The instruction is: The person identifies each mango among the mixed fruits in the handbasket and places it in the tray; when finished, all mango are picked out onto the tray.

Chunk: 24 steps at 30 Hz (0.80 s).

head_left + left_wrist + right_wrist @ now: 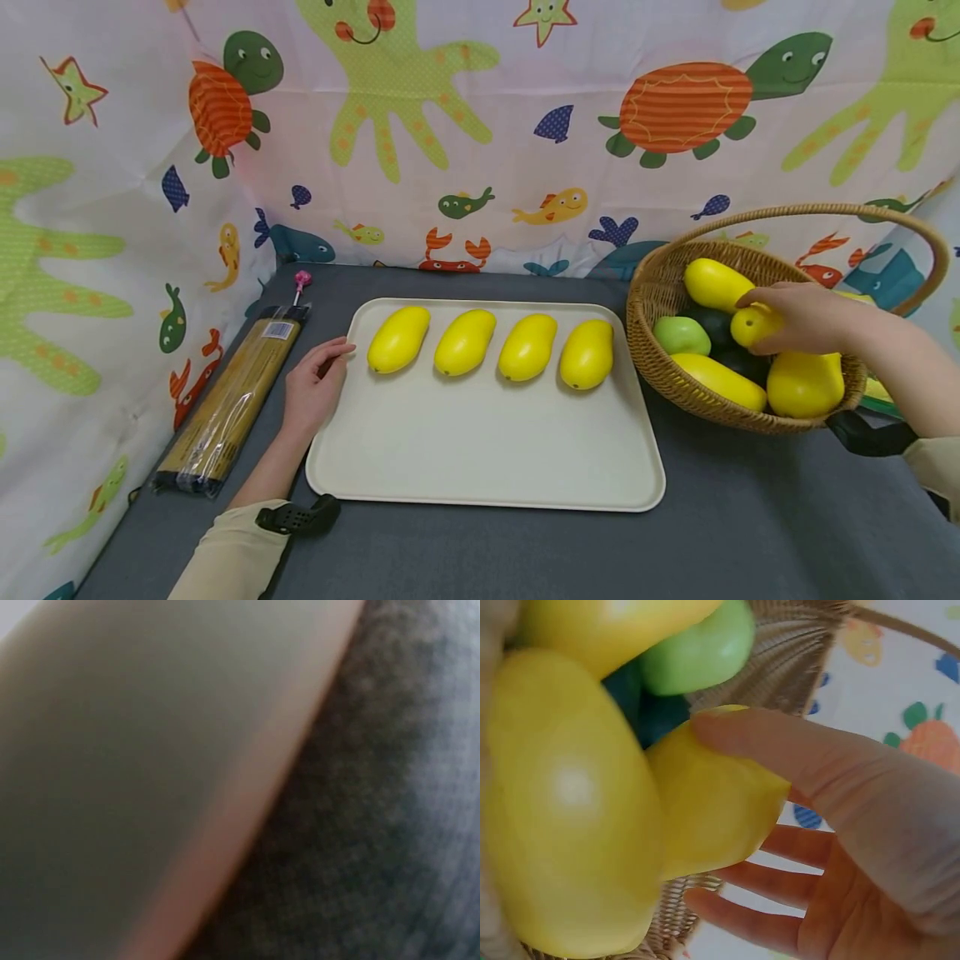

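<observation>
My right hand (810,312) reaches into a wicker basket (652,375) and grips a lemon (748,327). In the right wrist view the thumb lies on top of that lemon (712,802), beside a larger yellow mango (570,802). Also in the basket are a green apple (681,336), dark fruits partly hidden and more yellow mangoes. My left hand (313,392) rests at the left rim of a cream tray (480,450), fingertips touching the edge. Several yellow mangoes (587,354) lie in a row along the tray's far side.
Left of the tray lies a long plastic-wrapped pack (232,400) of thin tan sticks or strands, with a pink lollipop (302,281) at its far end. The basket's tall handle (810,210) arches behind my right hand. A patterned cloth (420,200) stands behind the grey table (480,550).
</observation>
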Motion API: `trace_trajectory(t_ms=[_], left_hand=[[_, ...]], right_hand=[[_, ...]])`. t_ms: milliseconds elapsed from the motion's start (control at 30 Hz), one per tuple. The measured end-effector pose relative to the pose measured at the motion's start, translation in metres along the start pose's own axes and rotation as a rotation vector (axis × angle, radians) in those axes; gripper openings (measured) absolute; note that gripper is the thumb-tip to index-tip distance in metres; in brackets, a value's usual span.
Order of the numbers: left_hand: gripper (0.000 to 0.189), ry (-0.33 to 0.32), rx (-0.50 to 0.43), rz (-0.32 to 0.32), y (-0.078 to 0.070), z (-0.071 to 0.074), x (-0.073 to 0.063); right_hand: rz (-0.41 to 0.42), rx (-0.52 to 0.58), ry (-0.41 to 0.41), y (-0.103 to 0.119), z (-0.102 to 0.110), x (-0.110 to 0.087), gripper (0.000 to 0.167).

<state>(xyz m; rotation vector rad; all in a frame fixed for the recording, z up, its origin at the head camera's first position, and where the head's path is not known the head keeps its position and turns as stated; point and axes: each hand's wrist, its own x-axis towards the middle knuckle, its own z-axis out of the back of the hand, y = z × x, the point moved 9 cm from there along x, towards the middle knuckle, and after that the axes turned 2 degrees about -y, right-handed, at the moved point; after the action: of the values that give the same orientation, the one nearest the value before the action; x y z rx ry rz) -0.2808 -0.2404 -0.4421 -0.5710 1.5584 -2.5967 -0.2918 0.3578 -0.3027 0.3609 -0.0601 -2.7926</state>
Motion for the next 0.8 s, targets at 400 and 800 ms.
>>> trace_trajectory(t_ms=[400, 800], left_hand=[[0.022, -0.002, -0.013, 0.003, 0.001, 0.001, 0.000], [0.023, 0.005, -0.015, 0.005, 0.005, 0.001, 0.002]], right_hand=[[-0.151, 0.130, -0.306, 0.037, 0.030, -0.038, 0.078], [-0.268, 0.519, -0.637, 0.084, 0.027, -0.084, 0.069]])
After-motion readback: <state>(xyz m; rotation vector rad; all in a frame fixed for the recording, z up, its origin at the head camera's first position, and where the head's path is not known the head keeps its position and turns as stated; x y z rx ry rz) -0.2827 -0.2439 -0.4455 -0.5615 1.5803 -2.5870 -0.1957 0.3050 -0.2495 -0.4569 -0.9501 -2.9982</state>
